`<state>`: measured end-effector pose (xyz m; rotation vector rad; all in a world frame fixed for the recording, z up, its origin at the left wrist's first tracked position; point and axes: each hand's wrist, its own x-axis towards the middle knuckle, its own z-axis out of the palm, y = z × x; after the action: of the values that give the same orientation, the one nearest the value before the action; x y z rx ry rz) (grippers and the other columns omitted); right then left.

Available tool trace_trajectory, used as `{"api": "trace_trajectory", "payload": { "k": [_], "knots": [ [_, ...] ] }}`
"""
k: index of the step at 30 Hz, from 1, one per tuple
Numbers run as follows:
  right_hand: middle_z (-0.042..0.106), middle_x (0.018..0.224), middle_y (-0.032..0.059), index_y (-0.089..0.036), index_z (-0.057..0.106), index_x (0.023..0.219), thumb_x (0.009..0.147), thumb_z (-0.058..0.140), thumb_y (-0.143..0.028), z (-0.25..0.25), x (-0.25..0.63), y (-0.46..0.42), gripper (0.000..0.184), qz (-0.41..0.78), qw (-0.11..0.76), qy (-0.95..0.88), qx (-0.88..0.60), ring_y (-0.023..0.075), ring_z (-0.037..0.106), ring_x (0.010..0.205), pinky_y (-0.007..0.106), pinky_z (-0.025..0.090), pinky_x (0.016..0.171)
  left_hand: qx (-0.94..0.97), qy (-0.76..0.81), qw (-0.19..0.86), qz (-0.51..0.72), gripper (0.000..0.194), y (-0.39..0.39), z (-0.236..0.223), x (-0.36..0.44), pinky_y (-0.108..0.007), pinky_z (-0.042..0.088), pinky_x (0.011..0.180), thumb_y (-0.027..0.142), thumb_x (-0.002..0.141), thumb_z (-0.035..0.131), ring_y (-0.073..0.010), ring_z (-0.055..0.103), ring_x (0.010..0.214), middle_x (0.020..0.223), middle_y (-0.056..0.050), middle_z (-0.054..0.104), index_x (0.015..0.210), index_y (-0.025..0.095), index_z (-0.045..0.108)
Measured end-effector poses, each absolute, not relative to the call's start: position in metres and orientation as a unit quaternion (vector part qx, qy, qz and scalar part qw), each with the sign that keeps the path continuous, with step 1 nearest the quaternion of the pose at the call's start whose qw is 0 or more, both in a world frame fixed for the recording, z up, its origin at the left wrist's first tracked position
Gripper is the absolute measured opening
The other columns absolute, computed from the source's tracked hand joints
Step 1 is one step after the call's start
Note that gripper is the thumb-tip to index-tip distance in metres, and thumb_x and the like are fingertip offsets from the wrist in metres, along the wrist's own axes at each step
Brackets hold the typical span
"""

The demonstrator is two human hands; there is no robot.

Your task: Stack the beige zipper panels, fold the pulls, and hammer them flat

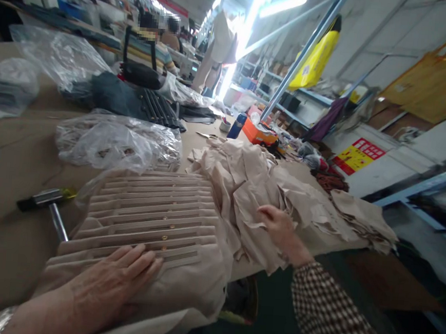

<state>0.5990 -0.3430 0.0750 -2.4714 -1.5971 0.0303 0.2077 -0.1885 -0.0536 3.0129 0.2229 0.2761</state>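
Stack (150,210) under left hand (117,277), its fingers nearly straight, flat, gripping nothing, right hand (277,230) at loose cloth (241,171), fingers part-curled, hold cannot be told, hammer (52,202) left of and beyond left fingers, clear bag (119,141) farther out.

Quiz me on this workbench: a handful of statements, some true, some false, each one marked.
1. The left hand rests on the folded beige pieces. True.
2. The right hand grips the metal-handled tool. False: it is at the loose beige cloth, and the tool lies left of the folded beige pieces.
3. The blue bottle stands near the orange box. True.
4. The yellow bag lies flat on the table. False: it hangs by the slanted metal post.
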Motion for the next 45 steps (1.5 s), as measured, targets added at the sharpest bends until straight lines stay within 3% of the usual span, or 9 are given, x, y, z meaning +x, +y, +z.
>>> {"api": "trace_trajectory", "payload": {
  "k": [9,14,21,25,30,36,38,42,45],
  "knots": [
    [0.066,0.117,0.0173,-0.012,0.066,0.111,0.089,0.054,-0.022,0.056,0.705,-0.302,0.027,-0.063,-0.034,-0.390,-0.918,0.0243,0.063,0.106,0.032,0.046,0.092,0.993,0.072,0.041,0.082,0.065,-0.190,-0.050,0.204,-0.043,0.043,0.106,0.032,0.082,0.065,-0.0284,0.049,0.126,0.139,-0.005,0.055,0.144,0.031,0.044],
    [0.069,0.105,0.0184,-0.014,0.068,0.102,0.096,0.040,-0.023,0.057,0.707,-0.295,0.030,-0.075,-0.078,-0.359,-0.927,0.0264,0.066,0.099,0.036,0.047,0.084,0.994,0.066,0.069,0.050,0.067,-0.187,-0.037,0.204,-0.044,0.041,0.110,0.029,0.083,0.063,-0.0275,0.048,0.129,0.139,-0.005,0.055,0.146,0.030,0.042],
    [0.072,0.095,0.0162,-0.017,0.069,0.100,0.093,0.047,-0.033,0.058,0.702,-0.289,0.029,-0.073,-0.087,-0.369,-0.922,0.0257,0.068,0.086,0.033,0.045,0.072,0.992,0.062,0.104,0.039,0.085,-0.180,-0.045,0.193,-0.046,0.048,0.106,0.034,0.081,0.066,-0.0308,0.045,0.135,0.153,-0.005,0.041,0.155,0.035,0.022],
    [0.071,0.093,0.0171,-0.015,0.070,0.099,0.094,0.041,-0.027,0.070,0.695,-0.285,0.031,-0.103,-0.060,-0.362,-0.924,0.0257,0.067,0.086,0.032,0.043,0.072,0.988,0.075,0.135,0.002,0.084,-0.181,-0.018,0.200,-0.049,0.046,0.107,0.031,0.077,0.068,-0.0324,0.046,0.134,0.153,-0.005,0.040,0.152,0.034,0.030],
    [0.069,0.111,0.0155,-0.015,0.064,0.120,0.098,0.032,-0.028,0.103,0.696,-0.275,0.040,-0.151,-0.005,-0.363,-0.920,0.0238,0.063,0.102,0.029,0.042,0.080,0.980,0.080,0.174,0.051,0.059,-0.169,0.023,0.221,-0.044,0.048,0.101,0.019,0.077,0.062,-0.0304,0.053,0.125,0.134,-0.008,0.059,0.135,0.026,0.054],
    [0.073,0.094,0.0092,-0.017,0.061,0.129,0.072,0.055,-0.006,0.107,0.710,-0.251,0.058,-0.055,0.005,-0.403,-0.914,0.0205,0.067,0.081,0.026,0.046,0.070,0.972,0.099,0.207,0.052,0.030,-0.164,0.039,0.229,-0.041,0.046,0.101,0.019,0.081,0.062,-0.0256,0.057,0.112,0.119,-0.007,0.063,0.111,0.021,0.064],
    [0.071,0.099,0.0143,-0.013,0.064,0.123,0.069,0.055,-0.006,0.107,0.707,-0.242,0.055,-0.051,0.019,-0.419,-0.907,0.0239,0.067,0.084,0.030,0.048,0.073,0.973,0.116,0.194,0.049,0.034,-0.166,0.037,0.226,-0.046,0.042,0.106,0.023,0.082,0.064,-0.0290,0.052,0.121,0.128,-0.009,0.059,0.116,0.021,0.062],
    [0.059,0.120,0.0289,-0.006,0.055,0.130,0.085,0.042,-0.016,0.102,0.659,-0.232,0.048,-0.123,0.106,-0.502,-0.850,0.0340,0.059,0.110,0.045,0.045,0.094,0.973,0.166,0.158,0.019,0.066,-0.175,0.027,0.222,-0.057,0.030,0.113,0.033,0.083,0.066,-0.0391,0.029,0.143,0.154,-0.016,0.036,0.143,0.017,0.044],
    [0.061,0.126,0.0158,-0.017,0.058,0.128,0.089,0.042,-0.024,0.071,0.577,-0.240,0.042,-0.092,0.133,-0.638,-0.753,0.0281,0.056,0.119,0.042,0.043,0.104,0.973,0.161,0.165,-0.019,0.074,-0.184,0.017,0.223,-0.060,0.023,0.116,0.036,0.085,0.065,-0.0391,0.022,0.146,0.159,-0.015,0.026,0.150,0.019,0.035]
  ]
}}
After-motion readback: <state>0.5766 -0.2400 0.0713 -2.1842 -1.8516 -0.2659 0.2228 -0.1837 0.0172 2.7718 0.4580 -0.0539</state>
